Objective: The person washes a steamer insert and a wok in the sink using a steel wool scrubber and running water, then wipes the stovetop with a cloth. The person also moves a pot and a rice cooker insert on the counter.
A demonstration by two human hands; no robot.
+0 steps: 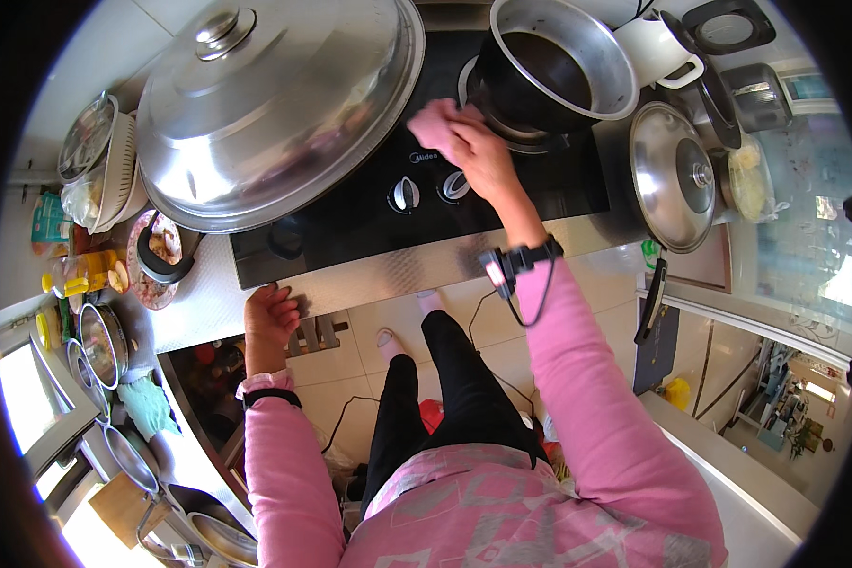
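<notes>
My right hand grips a bunched pink cloth over the black glass gas cooktop. The cloth is close to the left side of the ring under a deep metal pot, which has blackened outer walls and dark liquid inside. Below the hand are two control knobs, the left one in plain sight and the right one partly covered by my wrist. My left hand is at the steel counter's front edge, its fingers loosely bent with nothing visible in them. A large domed steel lid covers the cooktop's left side.
Right of the cooktop sits a lidded pan, its handle jutting past the counter edge. A white enamel pot stands behind it. To the left are a plate of food, an oil bottle and a green cloth.
</notes>
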